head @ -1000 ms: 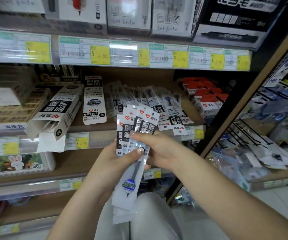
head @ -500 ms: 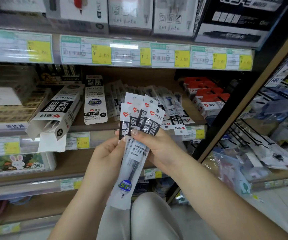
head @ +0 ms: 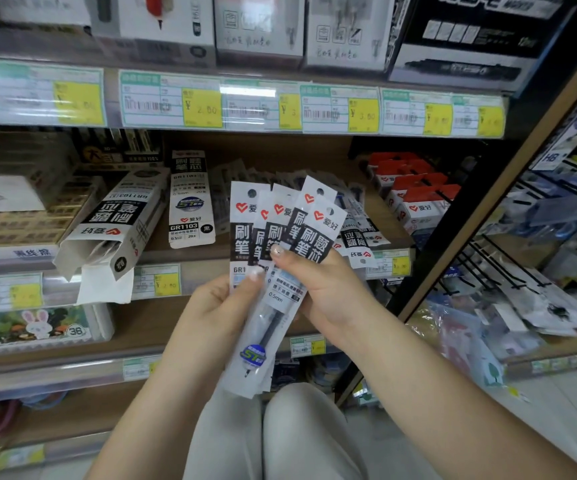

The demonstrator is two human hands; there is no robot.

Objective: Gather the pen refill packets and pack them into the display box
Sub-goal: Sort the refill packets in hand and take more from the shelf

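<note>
Two forearms (head: 436,386) in shot here, both bare all the way to the bottom edge of the frame, slim and smooth. The left hand (head: 217,306) wears a pale, whitish polish on its thumbnail (head: 256,273), trimmed fairly square. On the right hand (head: 325,292), the forefinger's nail (head: 276,250) has a light, faintly speckled finish, too small to read any closer. Low in the middle, between the arms, light beige trousers (head: 301,434) cover both knees. The cloth is plain and smooth, and a narrow line of shadow divides one leg from the other.
</note>
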